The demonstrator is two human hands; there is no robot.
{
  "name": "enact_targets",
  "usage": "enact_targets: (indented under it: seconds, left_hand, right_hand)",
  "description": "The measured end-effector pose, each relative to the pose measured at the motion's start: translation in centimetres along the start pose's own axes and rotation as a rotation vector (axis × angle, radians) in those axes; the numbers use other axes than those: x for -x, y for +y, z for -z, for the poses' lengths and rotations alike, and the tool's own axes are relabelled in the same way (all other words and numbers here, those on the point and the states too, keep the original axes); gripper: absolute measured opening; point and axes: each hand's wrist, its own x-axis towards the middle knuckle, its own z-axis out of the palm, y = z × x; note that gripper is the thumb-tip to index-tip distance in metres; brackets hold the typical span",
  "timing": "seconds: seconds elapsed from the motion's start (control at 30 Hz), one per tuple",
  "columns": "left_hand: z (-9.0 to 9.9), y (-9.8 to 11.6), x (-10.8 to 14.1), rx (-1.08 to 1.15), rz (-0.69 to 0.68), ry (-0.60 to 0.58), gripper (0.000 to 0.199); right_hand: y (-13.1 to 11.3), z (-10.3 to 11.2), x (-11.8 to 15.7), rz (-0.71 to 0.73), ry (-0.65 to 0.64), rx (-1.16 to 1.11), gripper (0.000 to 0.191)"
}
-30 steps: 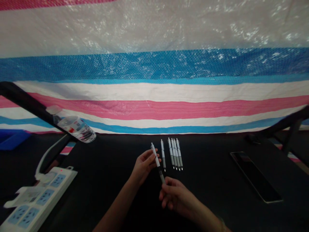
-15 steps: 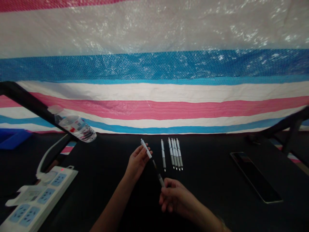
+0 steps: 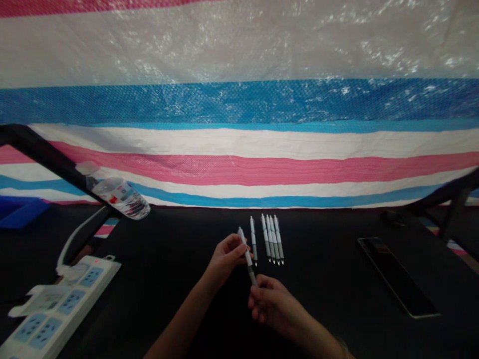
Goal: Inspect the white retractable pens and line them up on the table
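My left hand [image 3: 225,260] pinches the white pen barrel [image 3: 247,255], its clicker end pointing up and away. Below it, my right hand [image 3: 275,301] grips the grey front section [image 3: 252,275] of the same pen between thumb and fingers. Barrel and front section meet end to end in one slanted line; whether they are joined I cannot tell, and the tip is hidden in my right fingers. Just beyond my left fingertips lies a single white-and-grey pen [image 3: 253,234]. To its right, several matching pens [image 3: 273,239] lie side by side, tips toward me.
A dark phone [image 3: 398,276] lies on the black table [image 3: 322,279] at the right. On the left are a white power strip [image 3: 71,301] with a plug in it, a tilted water bottle [image 3: 123,198] and a blue tray [image 3: 22,212]. A striped sheet [image 3: 239,169] hangs behind.
My left hand has moved right and toward me with the barrel, closing the gap to the front section. The dark refill between them no longer shows. My right hand has barely moved.
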Motion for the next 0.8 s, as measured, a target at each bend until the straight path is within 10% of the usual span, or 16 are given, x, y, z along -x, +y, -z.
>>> enact_targets:
  seconds: [0.8]
  left_hand:
    - [0.40, 0.20, -0.17, 0.045, 0.047, -0.002, 0.033]
  right_hand:
    - [0.02, 0.31, -0.39, 0.043, -0.077, 0.091, 0.053]
